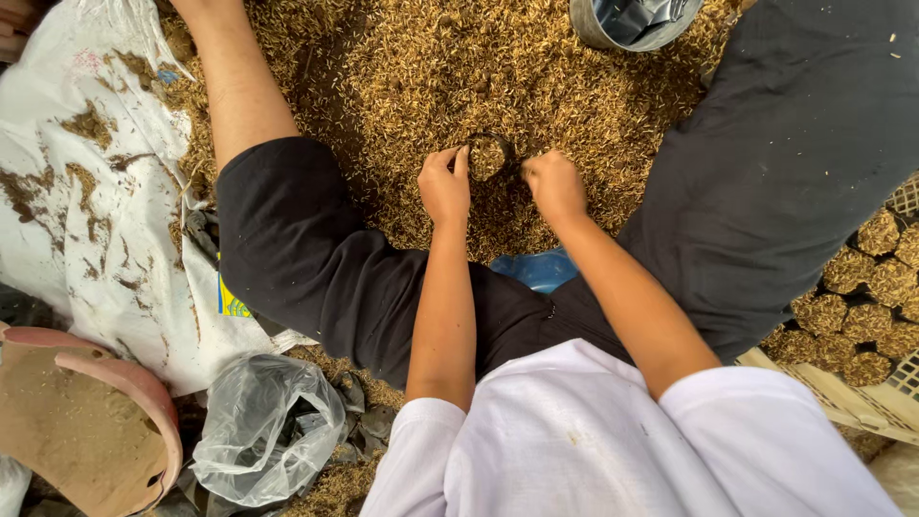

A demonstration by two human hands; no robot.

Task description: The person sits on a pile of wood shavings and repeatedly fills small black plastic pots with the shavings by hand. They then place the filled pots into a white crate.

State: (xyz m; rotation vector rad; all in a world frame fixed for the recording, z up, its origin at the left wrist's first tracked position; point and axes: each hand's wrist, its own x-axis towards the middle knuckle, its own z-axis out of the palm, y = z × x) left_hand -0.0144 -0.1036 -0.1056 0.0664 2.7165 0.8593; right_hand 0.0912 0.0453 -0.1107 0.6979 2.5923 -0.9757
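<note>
The left hand (445, 184) has its fingers curled against the left rim of a small dark pot (488, 156), gripping it at the edge, apparently to keep it upright and steady in the loose husk (431, 77). The right hand (553, 184) is closed into a loose fist just right of the pot, knuckles down in the husk; whether it pinches the pot's rim or only a clump of husk cannot be told, since the fingertips are buried. The pot sits between the two hands, touching the left fingertips, a little beyond both palms, and is filled to the rim with the same husk, so it nearly blends into the heap.

Both forearms reach forward between the person's spread legs in black shorts (306, 249), which seems to leave the heap close in front. Just behind the right wrist, near the body, a blue piece (541, 270) of plastic shows. Beyond the hands, at the far edge of the heap, stands a metal bucket (632, 24). Well to the right of the right arm lies a crate (862, 402) holding rows of filled pots (866, 321). Far left of the left arm are a white sack (77, 191), a clear bag (268, 426) and a reddish basin (86, 421).
</note>
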